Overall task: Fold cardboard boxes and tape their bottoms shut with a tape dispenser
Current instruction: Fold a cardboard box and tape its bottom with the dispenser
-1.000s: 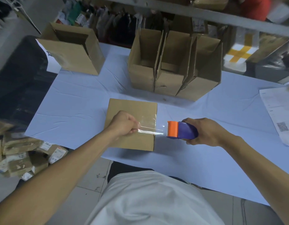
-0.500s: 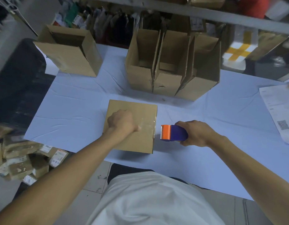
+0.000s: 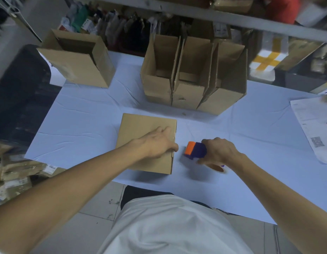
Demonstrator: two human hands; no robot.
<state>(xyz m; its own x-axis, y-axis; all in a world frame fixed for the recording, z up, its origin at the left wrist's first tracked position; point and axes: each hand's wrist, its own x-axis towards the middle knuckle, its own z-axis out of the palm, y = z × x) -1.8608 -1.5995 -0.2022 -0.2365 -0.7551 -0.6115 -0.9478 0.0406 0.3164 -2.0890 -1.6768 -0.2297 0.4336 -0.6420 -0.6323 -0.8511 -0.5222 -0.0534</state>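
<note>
Fingers of left hand point(image 3: 157, 143) flat on box point(image 3: 139, 129); right hand point(image 3: 219, 153) grips tape dispenser point(image 3: 195, 150).

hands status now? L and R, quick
Left hand: open, fingers flat, pressing on the top of the cardboard box.
Right hand: closed around the tape dispenser, beside the box on the table.

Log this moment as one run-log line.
left hand: flat on box, smoothing tape | right hand: grips tape dispenser on table beside box
</note>
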